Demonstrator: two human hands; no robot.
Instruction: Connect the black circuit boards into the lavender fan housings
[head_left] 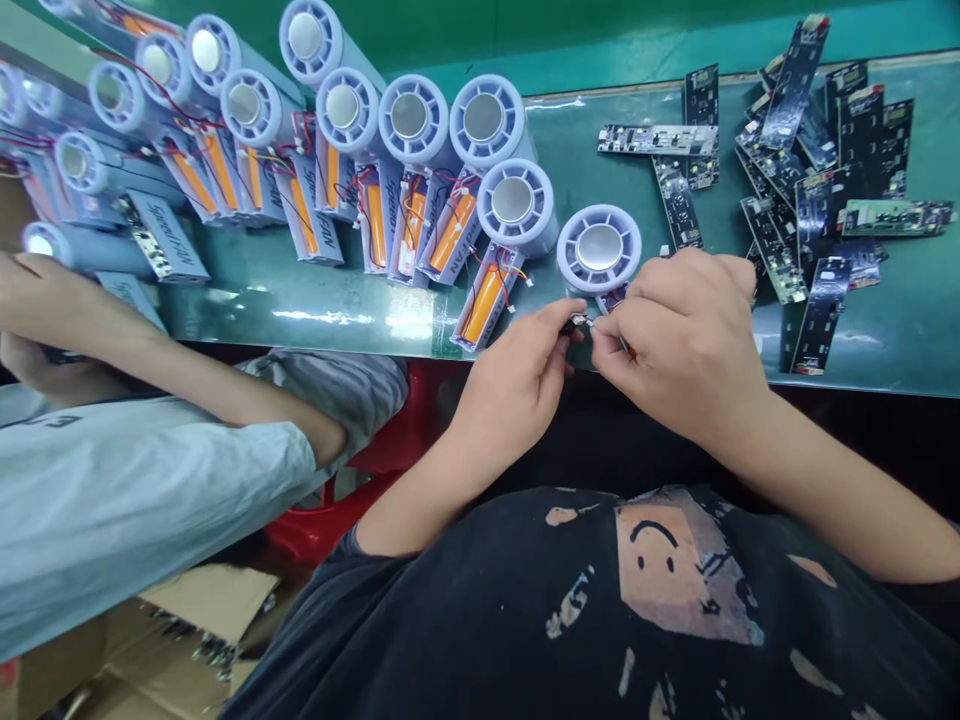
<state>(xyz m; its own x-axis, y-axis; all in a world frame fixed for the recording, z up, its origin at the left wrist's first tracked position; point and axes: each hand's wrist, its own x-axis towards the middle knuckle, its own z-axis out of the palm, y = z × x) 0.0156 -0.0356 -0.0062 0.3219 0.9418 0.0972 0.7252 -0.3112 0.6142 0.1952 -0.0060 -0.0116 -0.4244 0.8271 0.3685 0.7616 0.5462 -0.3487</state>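
My left hand point(517, 375) is closed around a small dark piece with a white connector point(577, 321), which looks like the end of a circuit board; most of it is hidden by the fingers. My right hand point(682, 340) pinches a tiny light-coloured wire plug against that end, thumb and fingertips pressed together. Just beyond both hands stands a lilac fan body point(599, 248) with a round silver centre. Its lower part, with a bit of orange battery, is mostly covered by my right hand. Left of it sits another fan point(516, 205), whose open handle shows an orange battery point(484, 308) and loose wires.
Several more lilac fans point(412, 120) stand along the green bench point(337, 320) to the left. Black circuit boards point(780, 250) lie in a loose pile at the right. A co-worker's arm point(187, 350) reaches over the left edge, near a red stool point(390, 430).
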